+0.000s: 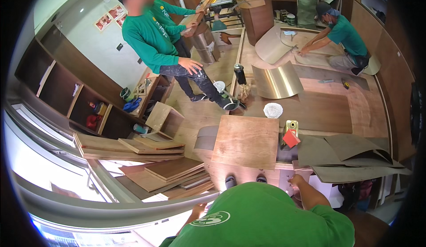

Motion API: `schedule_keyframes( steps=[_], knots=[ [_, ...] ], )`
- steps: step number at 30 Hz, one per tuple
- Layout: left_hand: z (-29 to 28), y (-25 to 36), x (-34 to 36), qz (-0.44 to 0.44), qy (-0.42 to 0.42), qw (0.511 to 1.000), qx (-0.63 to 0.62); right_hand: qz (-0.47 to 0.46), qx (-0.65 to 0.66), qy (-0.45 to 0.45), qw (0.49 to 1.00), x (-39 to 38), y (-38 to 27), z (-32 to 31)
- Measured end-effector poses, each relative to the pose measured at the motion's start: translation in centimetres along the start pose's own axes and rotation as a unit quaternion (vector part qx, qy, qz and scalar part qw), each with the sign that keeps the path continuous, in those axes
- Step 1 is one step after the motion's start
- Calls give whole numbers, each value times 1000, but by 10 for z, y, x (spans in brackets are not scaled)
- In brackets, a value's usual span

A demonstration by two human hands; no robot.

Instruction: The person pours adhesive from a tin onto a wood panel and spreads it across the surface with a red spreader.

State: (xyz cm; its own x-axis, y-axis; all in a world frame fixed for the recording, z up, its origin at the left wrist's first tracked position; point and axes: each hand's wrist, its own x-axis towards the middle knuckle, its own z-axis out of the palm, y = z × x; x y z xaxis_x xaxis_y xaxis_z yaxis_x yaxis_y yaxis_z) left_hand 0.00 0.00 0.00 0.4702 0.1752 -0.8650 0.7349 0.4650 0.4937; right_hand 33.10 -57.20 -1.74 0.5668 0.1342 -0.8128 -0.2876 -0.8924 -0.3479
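At the bottom edge, the wearer's back and shoulders fill a bright green shirt (275, 216). The left hand (199, 209) is low, just beside the end of a curved grey rail (168, 205); its fingers look bent, but whether they grip anything cannot be told. The right hand (294, 181) reaches forward with fingers curled, near the front edge of loose grey-brown sheets (350, 156) stacked unevenly to its right; a grip cannot be confirmed there either.

Two dark shoes (230, 181) point toward a square plywood board (245, 141), which lies flat just ahead. To the left, wooden panels (173, 176) are piled up. Right of the board stands a yellowish metal can (292, 126) with a red piece (290, 138) against its front.

Beyond the board are a white bowl (273, 110) and a shiny, curved bronze-coloured sheet (280, 82). Farther off, a person in green (348, 36) crouches at right, both hands down at a pale sheet (317, 59). At upper left, two people in green stand close together, one with a foot raised.
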Motion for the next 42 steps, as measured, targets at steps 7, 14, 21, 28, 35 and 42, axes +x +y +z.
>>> schedule_keyframes(
  steps=[7, 14, 21, 28, 35, 42],
  knots=[
    [33, -6, 10, -17, 64, 989, 134, 21, 23, 42, 999, -19, 2, -16],
    [13, -6, 3, 9, 43, 998, 49, 19, 21, -4, 1000, -6, -12, -9],
    [41, 7, -8, 3, 102, 982, 159, -11, -6, 25, 1000, 12, 6, -2],
    [18, 2, 2, 8, 27, 997, 71, -1, -4, 6, 1000, 4, -4, -7],
    [-8, 6, -3, -22, -52, 998, -41, -20, -23, 9, 999, 0, -24, -5],
    [44, 29, -38, 49, 85, 971, 218, -37, -39, 32, 998, 9, 5, 1]
  ],
)
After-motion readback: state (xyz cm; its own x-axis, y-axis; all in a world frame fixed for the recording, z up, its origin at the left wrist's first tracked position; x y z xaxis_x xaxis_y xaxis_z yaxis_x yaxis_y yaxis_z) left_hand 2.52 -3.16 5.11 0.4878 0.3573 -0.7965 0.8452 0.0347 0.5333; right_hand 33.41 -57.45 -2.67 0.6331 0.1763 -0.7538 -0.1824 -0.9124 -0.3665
